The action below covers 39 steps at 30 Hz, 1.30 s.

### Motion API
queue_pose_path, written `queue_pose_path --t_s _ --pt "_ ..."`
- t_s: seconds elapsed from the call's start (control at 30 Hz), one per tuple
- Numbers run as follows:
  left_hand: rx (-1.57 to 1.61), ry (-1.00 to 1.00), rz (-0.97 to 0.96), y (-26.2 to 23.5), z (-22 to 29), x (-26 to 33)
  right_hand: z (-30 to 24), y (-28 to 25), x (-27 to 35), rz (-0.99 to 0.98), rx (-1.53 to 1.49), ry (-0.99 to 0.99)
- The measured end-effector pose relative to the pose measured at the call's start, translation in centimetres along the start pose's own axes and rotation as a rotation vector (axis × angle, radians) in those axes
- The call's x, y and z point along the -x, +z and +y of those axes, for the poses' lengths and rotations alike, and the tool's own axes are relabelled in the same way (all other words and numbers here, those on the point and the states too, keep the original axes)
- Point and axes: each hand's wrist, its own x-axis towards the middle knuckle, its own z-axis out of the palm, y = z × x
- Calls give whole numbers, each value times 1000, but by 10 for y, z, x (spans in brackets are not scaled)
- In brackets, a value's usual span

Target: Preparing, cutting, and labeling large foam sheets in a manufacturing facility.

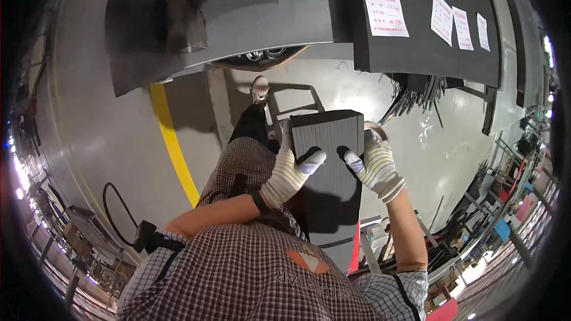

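Observation:
Upright in front of my body is a tall block of dark grey sheets (330, 187), with fine parallel lines along its upper face like the edges of thin sheets. My left hand (288, 175), in a white and yellow striped knit glove, grips its left side with the thumb laid over the near face. On the opposite side my right hand (377, 163), gloved alike, clasps the edge with its thumb also on the near face. Both gloves have dark thumb patches. The fingers behind the block are mostly hidden.
Ahead stands a metal-topped bench (303, 9) carrying dark sheet stacks (428, 0) with white paper labels (385, 9). Thin dark strips (419, 95) hang below its right part. A yellow line (172, 142) marks the floor at left. Racks and clutter (505, 202) stand at right.

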Motion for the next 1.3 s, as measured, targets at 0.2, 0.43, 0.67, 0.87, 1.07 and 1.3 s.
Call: queue_pose_path --t_s 0.2,0.43,0.67,0.87,1.07,1.3 --pt "-924 351 -435 -18 85 37 -48 -64 12 -254 -87 -288" --pt "-818 -106 -631 -26 138 85 -93 -127 26 -336 -111 -594" --pt "-1059 -122 -502 -101 48 -67 120 29 1 -255 -907 169" --pt "-973 -102 -831 -158 24 -105 9 9 -3 446 -149 272" --pt "-680 -117 -506 -141 -9 -119 -125 45 21 -7 83 456" --pt "337 -743 -529 -7 30 -104 -114 61 21 168 124 378"
